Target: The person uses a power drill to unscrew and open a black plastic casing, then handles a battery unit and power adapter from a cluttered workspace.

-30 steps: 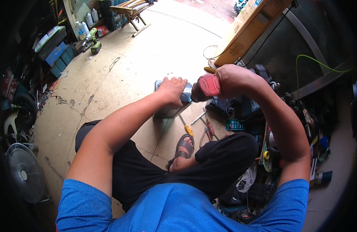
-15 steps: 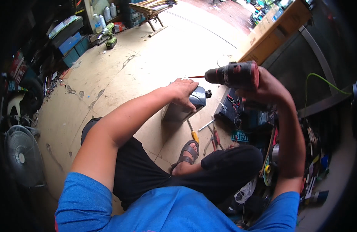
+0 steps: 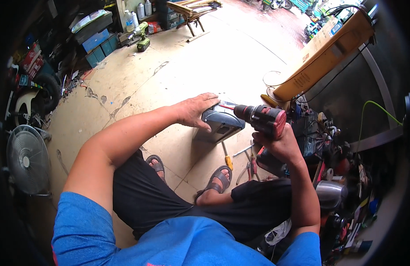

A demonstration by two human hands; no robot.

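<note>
A dark grey box-shaped case [image 3: 222,127] stands on the floor in front of me. Over its left upper edge my left hand [image 3: 196,111] is clasped, thumb down the near side and fingers across the top. My right hand [image 3: 280,144] grips the handle of a red and black cordless drill [image 3: 262,119], held nearly level to the right of the case. From its chuck a thin red bit points left, its tip at the case's top; whether it touches a screw is too small to tell.
A yellow-handled screwdriver [image 3: 228,160] and red-handled pliers [image 3: 253,166] lie near my right foot. A cardboard box [image 3: 322,55] leans at the right. A green cordless drill [image 3: 143,42] stands farther back, and a fan [image 3: 27,159] is at the left.
My right hand has brought the drill down and closer to me, so its bit now meets the case's top. My left hand still holds the case. The whole view has shifted slightly.
</note>
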